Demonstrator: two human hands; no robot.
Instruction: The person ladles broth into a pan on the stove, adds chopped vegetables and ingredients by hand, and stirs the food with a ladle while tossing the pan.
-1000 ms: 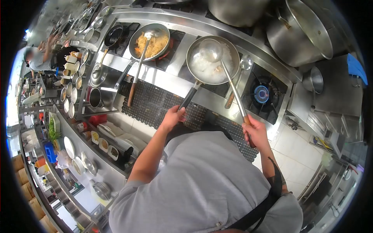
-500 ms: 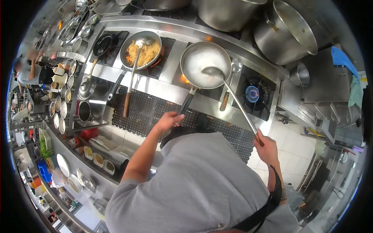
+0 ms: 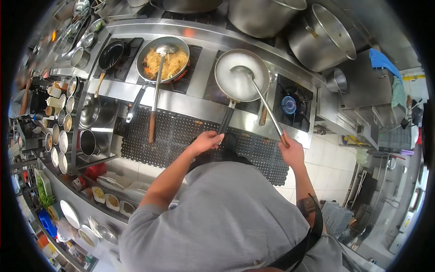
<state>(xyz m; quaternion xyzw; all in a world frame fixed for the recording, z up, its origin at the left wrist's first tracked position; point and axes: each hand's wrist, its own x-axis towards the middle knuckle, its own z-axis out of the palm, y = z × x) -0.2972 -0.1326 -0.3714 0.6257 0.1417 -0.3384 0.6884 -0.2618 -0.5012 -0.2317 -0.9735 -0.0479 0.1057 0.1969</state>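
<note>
My left hand point(image 3: 207, 141) is closed around the dark handle point(image 3: 227, 119) of a frying pan point(image 3: 219, 86). White, frothy liquid point(image 3: 237, 60) fills the pan, which is over the stove. In my right hand point(image 3: 292, 153) is the wooden grip of a long ladle point(image 3: 267, 105). Its bowl dips into the froth near the pan's middle. Partly hidden behind the pan's right side lies another wooden-handled utensil point(image 3: 263, 116). To the left, a second pan point(image 3: 183, 44) holds noodles point(image 3: 174, 64), with a wooden-handled ladle point(image 3: 157, 97) resting across them.
A blue flame point(image 3: 288, 104) burns on the right burner. Large stockpots point(image 3: 317, 45) stand behind the stove. A small black pan point(image 3: 111, 55) sits at far left. Several ingredient containers point(image 3: 63, 140) line the left counter. A perforated black mat point(image 3: 181, 131) lies below the stove front.
My right hand has moved forward and left, pushing the ladle's bowl toward the pan's middle. The held pan has shifted slightly right over the stove. The camera view has also shifted.
</note>
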